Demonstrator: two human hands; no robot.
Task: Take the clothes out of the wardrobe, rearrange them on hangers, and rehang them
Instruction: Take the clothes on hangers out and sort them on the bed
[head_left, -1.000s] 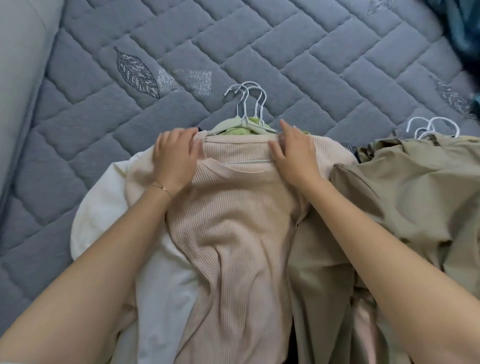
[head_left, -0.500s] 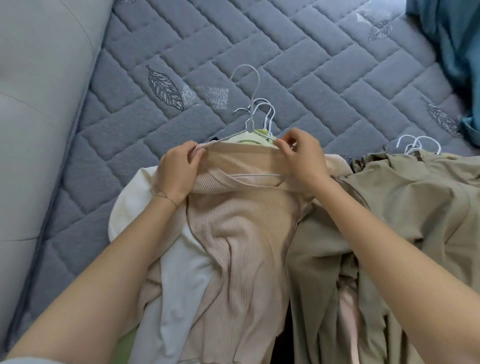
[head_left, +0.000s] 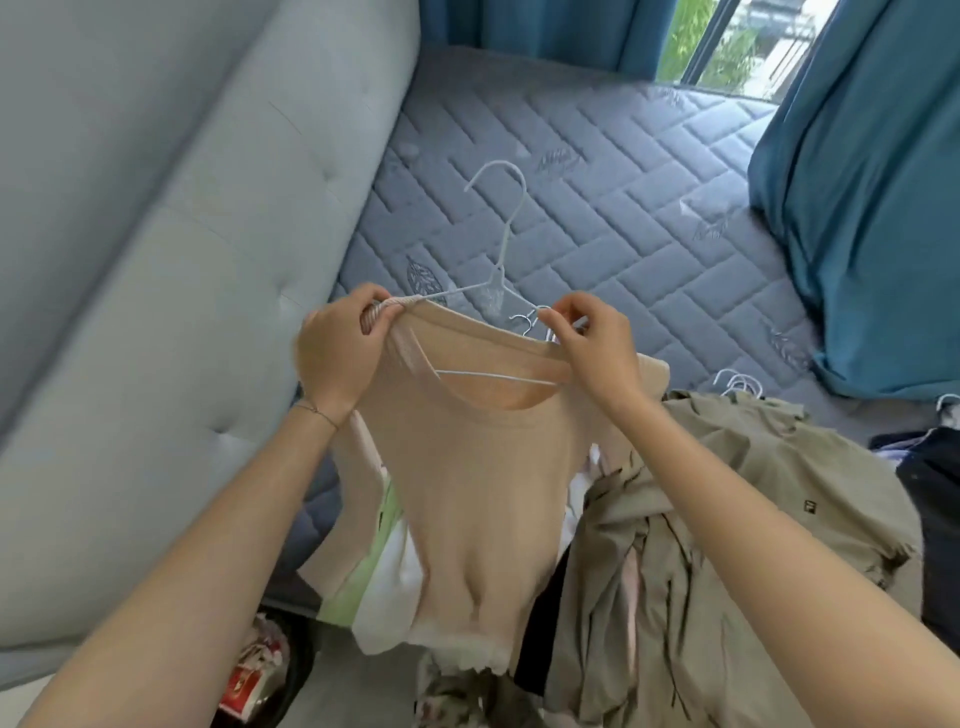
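Pinching the top at both shoulders with left hand and right hand curled on the cloth, keep the hanger level and seat each shoulder squarely.

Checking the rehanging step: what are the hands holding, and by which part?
A beige top on a white hanger, held by its shoulders: the left hand grips one, the right hand pinches the other.

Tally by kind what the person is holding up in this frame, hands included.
beige ribbed top: 1
white hanger: 1, threaded through the top's neckline
hands: 2, the left hand and the right hand, each pinching one shoulder of the top
Total: 4
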